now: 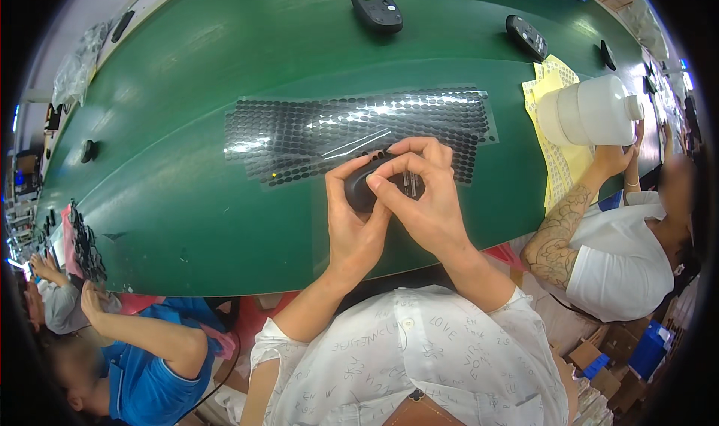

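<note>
A black computer mouse [361, 192] is between my two hands, just above the near part of the green table. My left hand [355, 235] grips its left side, thumb and fingers closed around it. On the other side, my right hand [436, 205] has its fingers bent over the mouse. Its thumb and forefinger pinch together at the mouse's surface; whether something small sits between them I cannot make out. Beyond my fingertips lie overlapping clear sheets [281, 138] bearing rows of small black oval pads.
More mice rest farther off: one mouse [376, 10] at the back, another mouse [527, 37] to its right. A white plastic bottle [588, 113] and yellow sticker sheets [553, 173] are at right, beside a tattooed co-worker's arm [562, 224]. Another person in blue [161, 362] sits at left.
</note>
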The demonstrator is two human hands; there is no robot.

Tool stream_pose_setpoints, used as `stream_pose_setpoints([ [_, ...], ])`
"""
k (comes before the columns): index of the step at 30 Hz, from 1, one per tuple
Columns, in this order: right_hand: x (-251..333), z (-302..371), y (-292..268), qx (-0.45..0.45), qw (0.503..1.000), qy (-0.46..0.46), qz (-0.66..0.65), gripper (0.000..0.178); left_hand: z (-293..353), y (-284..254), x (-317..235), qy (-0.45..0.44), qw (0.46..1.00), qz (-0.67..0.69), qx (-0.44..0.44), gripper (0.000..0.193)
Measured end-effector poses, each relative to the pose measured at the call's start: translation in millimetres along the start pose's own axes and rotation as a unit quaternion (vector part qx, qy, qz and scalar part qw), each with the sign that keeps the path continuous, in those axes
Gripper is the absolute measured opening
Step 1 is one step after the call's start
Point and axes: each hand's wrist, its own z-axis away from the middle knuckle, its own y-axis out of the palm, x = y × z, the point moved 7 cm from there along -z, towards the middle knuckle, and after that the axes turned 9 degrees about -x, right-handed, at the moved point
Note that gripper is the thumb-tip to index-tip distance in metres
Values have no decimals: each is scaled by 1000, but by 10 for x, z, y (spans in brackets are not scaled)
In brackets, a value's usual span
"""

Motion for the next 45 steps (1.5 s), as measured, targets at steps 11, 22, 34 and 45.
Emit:
stream_pose_setpoints([
  [11, 91, 9, 13, -13, 1000, -24, 10, 15, -1, -1, -51, 37, 999, -16, -21, 44],
  [22, 24, -49, 46, 4, 999, -36, -23, 20, 0, -72, -103, 15, 1000, -24, -13, 43],
  [34, 34, -69, 29, 12, 1000, -14, 3, 24, 6, -30, -95, -2, 999, -53, -6, 45],
  [45, -374, -34, 37, 133, 882, 215, -397, 34, 41, -76, -397, -89, 987, 47, 129, 46],
])
